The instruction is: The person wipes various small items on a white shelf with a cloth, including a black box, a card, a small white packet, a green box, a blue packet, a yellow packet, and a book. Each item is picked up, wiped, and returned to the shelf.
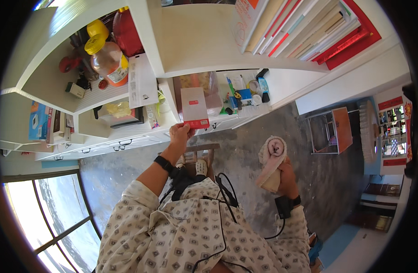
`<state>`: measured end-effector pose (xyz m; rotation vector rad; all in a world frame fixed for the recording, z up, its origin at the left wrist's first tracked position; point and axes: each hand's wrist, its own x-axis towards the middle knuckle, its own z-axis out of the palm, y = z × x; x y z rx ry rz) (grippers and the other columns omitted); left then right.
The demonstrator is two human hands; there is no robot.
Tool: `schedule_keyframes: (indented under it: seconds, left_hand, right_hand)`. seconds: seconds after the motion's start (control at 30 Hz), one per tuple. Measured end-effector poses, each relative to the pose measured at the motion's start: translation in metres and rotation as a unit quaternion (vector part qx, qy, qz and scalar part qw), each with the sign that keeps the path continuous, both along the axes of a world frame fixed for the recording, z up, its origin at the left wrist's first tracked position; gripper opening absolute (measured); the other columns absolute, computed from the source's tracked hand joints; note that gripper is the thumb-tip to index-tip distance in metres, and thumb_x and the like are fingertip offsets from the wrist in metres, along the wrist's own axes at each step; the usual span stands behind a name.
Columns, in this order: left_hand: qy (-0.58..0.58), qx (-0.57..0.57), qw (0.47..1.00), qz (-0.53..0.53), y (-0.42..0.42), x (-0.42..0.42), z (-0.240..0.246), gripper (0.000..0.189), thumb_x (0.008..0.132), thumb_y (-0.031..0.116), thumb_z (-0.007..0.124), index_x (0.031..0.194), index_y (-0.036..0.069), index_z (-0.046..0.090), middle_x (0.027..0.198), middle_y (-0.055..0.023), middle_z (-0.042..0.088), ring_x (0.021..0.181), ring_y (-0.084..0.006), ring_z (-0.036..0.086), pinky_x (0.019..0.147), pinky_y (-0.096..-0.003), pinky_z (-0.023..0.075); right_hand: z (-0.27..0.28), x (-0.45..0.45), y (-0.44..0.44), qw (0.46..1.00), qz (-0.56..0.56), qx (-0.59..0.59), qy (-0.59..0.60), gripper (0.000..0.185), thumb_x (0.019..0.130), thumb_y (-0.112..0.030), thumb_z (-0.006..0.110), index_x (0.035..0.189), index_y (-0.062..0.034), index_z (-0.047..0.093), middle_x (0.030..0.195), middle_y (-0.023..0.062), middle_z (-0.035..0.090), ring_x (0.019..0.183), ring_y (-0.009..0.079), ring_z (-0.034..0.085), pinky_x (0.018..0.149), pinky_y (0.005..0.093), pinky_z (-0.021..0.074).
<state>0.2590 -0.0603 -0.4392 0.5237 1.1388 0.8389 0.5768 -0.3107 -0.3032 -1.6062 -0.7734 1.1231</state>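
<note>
My left hand point(181, 133) grips the near red edge of a flat white-and-red box point(194, 105), its thumb on top. The box lies over the front of a shelf compartment, by a clear plastic container point(213, 97). In my right hand point(288, 175), out over the floor at the right, is a rolled, pale pink cloth point(274, 152), its spiral end facing up. Right of the container, small items crowd the shelf, among them a blue packet point(243, 94) and a roll of tape point(253, 86).
A white shelf unit point(202, 65) spans the front, with books point(297, 30) upper right and a yellow-lidded plastic jar point(110, 63) upper left. Below my left hand stands a wooden stool point(202, 147). A small table point(342, 129) is at the right. Black cables point(223, 221) hang over my shirt.
</note>
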Motion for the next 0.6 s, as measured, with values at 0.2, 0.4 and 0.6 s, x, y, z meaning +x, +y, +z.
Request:
schedule_keyframes:
  seconds: [0.2,0.4,0.6]
  left_hand:
    - [-0.069,0.001,0.994,0.089,0.027,0.014,-0.017,0.016,0.095,0.000,0.063,0.107,-0.010,0.058,0.104,-0.0154,0.065,0.092,-0.0240,0.068,0.088,-0.0358,0.0615]
    - [-0.165,-0.016,0.967,0.191,0.036,0.024,-0.043,0.004,0.095,-0.004,0.062,0.097,-0.007,0.060,0.099,-0.0154,0.066,0.095,-0.0291,0.068,0.095,-0.0409,0.0592]
    - [-0.131,-0.034,0.990,0.044,0.010,0.020,0.006,0.040,0.089,-0.005,0.064,0.127,-0.012,0.053,0.107,-0.0185,0.065,0.093,-0.0317,0.071,0.088,-0.0396,0.0622]
  right_hand:
    - [0.009,-0.013,-0.012,0.988,-0.061,0.036,0.137,0.042,0.102,-0.011,0.054,0.143,-0.0032,0.052,0.134,0.0122,0.063,0.113,0.0246,0.067,0.096,0.0358,0.0561]
    - [0.026,-0.023,-0.004,0.982,-0.078,0.017,0.169,0.040,0.102,-0.013,0.054,0.141,-0.0030,0.052,0.130,0.0123,0.065,0.110,0.0219,0.068,0.092,0.0359,0.0571]
    - [0.031,-0.024,0.018,0.984,-0.041,0.031,0.171,0.038,0.100,-0.014,0.057,0.136,-0.0024,0.054,0.124,0.0113,0.067,0.106,0.0207,0.069,0.088,0.0341,0.0575]
